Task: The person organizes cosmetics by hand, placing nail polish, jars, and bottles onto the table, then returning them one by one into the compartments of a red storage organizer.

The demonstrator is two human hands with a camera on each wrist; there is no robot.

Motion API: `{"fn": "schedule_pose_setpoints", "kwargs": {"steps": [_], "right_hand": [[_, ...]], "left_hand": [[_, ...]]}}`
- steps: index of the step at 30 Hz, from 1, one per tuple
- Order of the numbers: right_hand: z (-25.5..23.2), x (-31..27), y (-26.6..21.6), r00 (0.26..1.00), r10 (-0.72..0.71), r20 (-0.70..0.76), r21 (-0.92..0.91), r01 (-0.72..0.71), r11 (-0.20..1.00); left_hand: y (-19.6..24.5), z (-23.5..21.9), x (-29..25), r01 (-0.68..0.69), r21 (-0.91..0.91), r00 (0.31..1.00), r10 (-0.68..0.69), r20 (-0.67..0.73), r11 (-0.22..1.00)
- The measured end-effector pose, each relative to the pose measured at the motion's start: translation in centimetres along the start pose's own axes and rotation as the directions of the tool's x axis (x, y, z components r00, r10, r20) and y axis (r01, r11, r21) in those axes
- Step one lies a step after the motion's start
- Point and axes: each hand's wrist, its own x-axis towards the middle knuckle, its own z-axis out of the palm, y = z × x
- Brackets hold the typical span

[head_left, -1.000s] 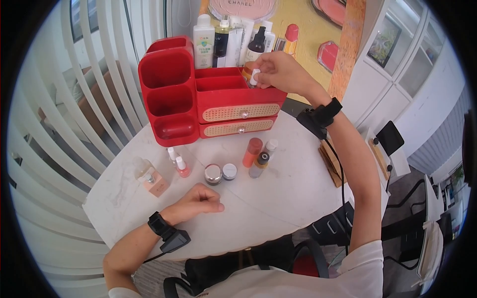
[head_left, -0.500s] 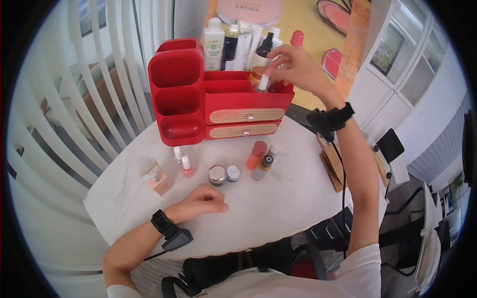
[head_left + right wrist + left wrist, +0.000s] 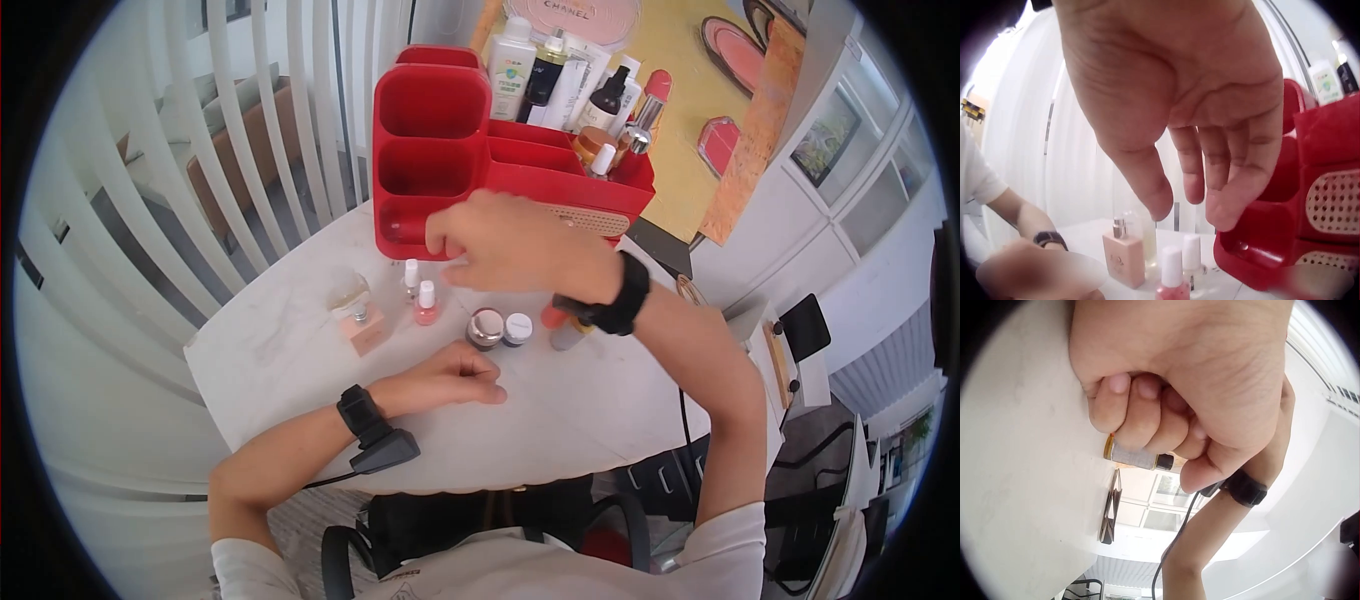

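My right hand hangs palm down with nothing in it, fingers loosely bent, in front of the red organizer. In the right wrist view its fingertips are spread above two white-capped nail polish bottles, one pink and one clear. The left hand rests on the table near two small jars, one silver-lidded and one white-lidded. Its fingers curl into the palm around nothing. A white-capped bottle stands in the organizer's right compartment beside an amber jar.
Left of the nail polishes stands a pink perfume bottle. A red-orange bottle and a dropper-sized bottle are partly covered by the right wrist. Tall bottles, including a white one, line the organizer's back.
My right hand has let go of the white-capped bottle in the organizer and moved left and nearer, toward the nail polishes. The left hand keeps its place; the head view has shifted.
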Motion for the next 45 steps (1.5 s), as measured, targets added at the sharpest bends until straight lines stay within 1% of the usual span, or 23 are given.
{"fn": "schedule_pose_setpoints", "kwargs": {"steps": [3,5,6,8,9,11,12,14,16,17,18,19,21,22,24,25,27,28,31,33,36,38,45], "right_hand": [[2.3,1.1,-0.1,1.000,-0.005,0.025,-0.037,0.005,0.999],[3.1,1.7,-0.2,0.983,0.072,0.169,-0.025,-0.069,0.997],[3.6,1.8,0.0,0.982,0.069,0.174,-0.028,-0.066,0.997],[4.3,1.8,0.3,0.995,0.041,0.091,0.005,-0.042,0.999],[4.0,1.7,0.3,0.995,0.040,0.092,0.004,-0.041,0.999],[2.4,1.3,0.2,0.997,-0.073,0.036,-0.033,0.074,0.997],[1.2,1.1,0.2,0.997,-0.074,0.034,-0.035,0.075,0.997],[-1.8,0.5,0.5,0.999,-0.044,-0.022,0.181,0.047,0.982],[-5.1,-1.2,1.2,0.987,-0.042,-0.155,0.258,0.082,0.963],[-7.1,-2.4,1.4,0.974,0.016,-0.228,0.131,0.014,0.991],[-8.4,-2.9,2.5,0.964,0.007,-0.266,0.232,0.057,0.971],[-10.3,-4.3,2.9,0.962,0.170,-0.215,0.268,-0.109,0.957],[-12.3,-6.5,4.2,0.919,0.246,-0.309,0.286,-0.156,0.945],[-13.0,-7.5,4.9,0.915,0.252,-0.314,0.282,-0.164,0.945],[-13.9,-9.1,6.4,0.821,0.372,-0.434,0.307,-0.253,0.917],[-14.0,-9.7,7.4,0.815,0.377,-0.440,0.306,-0.259,0.916],[-13.9,-10.5,9.5,0.790,0.430,-0.437,0.284,-0.332,0.899],[-13.5,-10.7,10.3,0.775,0.463,-0.431,0.322,-0.348,0.881],[-12.3,-10.6,12.3,0.776,0.482,-0.407,0.307,-0.381,0.872],[-11.6,-10.3,12.3,0.777,0.484,-0.403,0.318,-0.377,0.870],[-10.7,-9.8,12.8,0.799,0.478,-0.364,0.273,-0.399,0.875],[-10.0,-9.5,13.1,0.841,0.421,-0.340,0.210,-0.368,0.906],[-9.4,-9.0,12.4,0.847,0.455,-0.275,0.321,-0.365,0.874]], "left_hand": [[-0.1,0.0,0.1,-0.034,0.017,0.999,0.034,-0.002,0.999],[-0.2,0.0,0.1,-0.036,0.015,0.999,0.036,-0.006,0.999],[-0.3,0.0,0.1,-0.036,0.016,0.999,0.036,-0.002,0.999],[-0.4,0.0,0.1,-0.039,0.010,0.999,0.039,-0.004,0.999],[-0.4,0.0,0.1,-0.039,0.007,0.999,0.039,-0.003,0.999],[-0.5,-0.1,0.1,-0.043,-0.007,0.999,0.043,0.006,0.999],[-0.5,-0.2,0.2,-0.048,-0.021,0.999,0.048,0.015,0.999],[-0.5,-0.2,0.1,-0.033,-0.006,0.999,0.033,0.007,0.999],[-0.4,-0.1,0.2,-0.023,0.007,1.000,0.023,0.012,1.000],[-0.1,-0.1,0.0,-0.012,0.008,1.000,0.012,0.008,1.000],[0.0,0.0,0.0,-0.003,0.007,1.000,0.003,0.003,1.000],[0.0,0.0,0.0,-0.010,0.007,1.000,0.010,0.013,1.000],[-0.2,0.0,0.1,0.022,0.010,1.000,-0.022,-0.003,1.000],[-0.2,-0.1,0.1,0.018,0.013,1.000,-0.018,0.007,1.000],[-0.3,-0.1,0.0,0.029,0.007,1.000,-0.029,0.000,1.000],[-0.3,-0.1,0.0,0.029,0.011,1.000,-0.029,0.010,1.000],[-0.2,0.0,0.0,0.050,0.009,0.999,-0.050,-0.018,0.999],[-0.1,0.0,0.0,0.051,0.015,0.999,-0.051,-0.011,0.999],[0.0,0.1,-0.1,0.065,0.007,0.998,-0.064,-0.026,0.998],[-0.2,0.1,-0.1,0.059,-0.039,0.998,-0.060,-0.027,0.997],[-0.3,0.0,-0.1,0.062,-0.053,0.998,-0.063,-0.024,0.997],[-0.3,0.0,-0.1,0.060,-0.044,0.998,-0.061,-0.021,0.997],[-0.3,0.0,-0.1,0.056,-0.055,0.998,-0.056,-0.010,0.997]]}}
